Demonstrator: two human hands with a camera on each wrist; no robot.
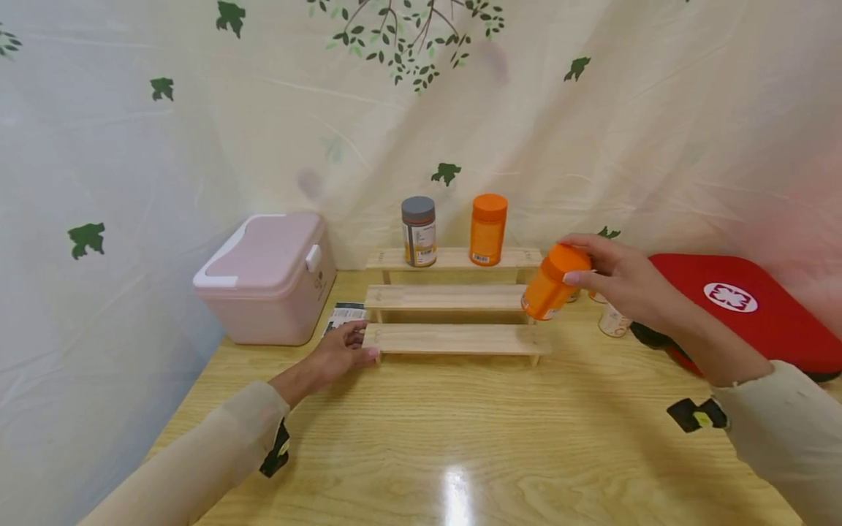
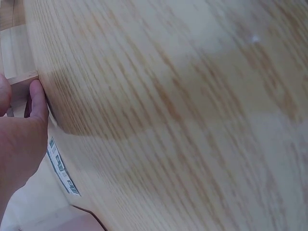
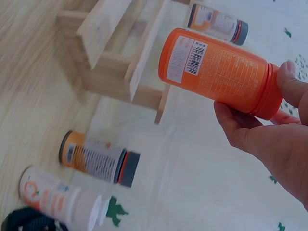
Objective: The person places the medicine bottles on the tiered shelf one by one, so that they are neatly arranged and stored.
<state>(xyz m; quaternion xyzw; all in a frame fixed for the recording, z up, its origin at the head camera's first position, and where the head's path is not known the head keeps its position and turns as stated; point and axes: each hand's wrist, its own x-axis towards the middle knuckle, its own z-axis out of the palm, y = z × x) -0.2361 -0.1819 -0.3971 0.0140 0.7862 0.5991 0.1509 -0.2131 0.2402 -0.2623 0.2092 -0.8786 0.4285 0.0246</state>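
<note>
My right hand [image 1: 621, 281] grips an orange bottle [image 1: 547, 291] by its lid and holds it tilted in the air at the right end of a three-step wooden rack [image 1: 454, 338]. A barcode label shows low on this bottle [image 3: 216, 72] in the right wrist view. My left hand [image 1: 340, 347] holds the left end of the rack's lowest step, its thumb [image 2: 38, 98] at the board's corner. On the top step stand a grey-lidded bottle [image 1: 419, 237] and a second orange bottle [image 1: 487, 232], both upright.
Left of the rack sits a pink lidded box [image 1: 263, 292], with a flat printed packet [image 1: 345, 314] beside it. To the right, a white bottle [image 1: 615, 321] and a dark-lidded bottle [image 3: 96, 154] stand near a red case [image 1: 756, 321] with a white emblem. A patterned cloth hangs behind.
</note>
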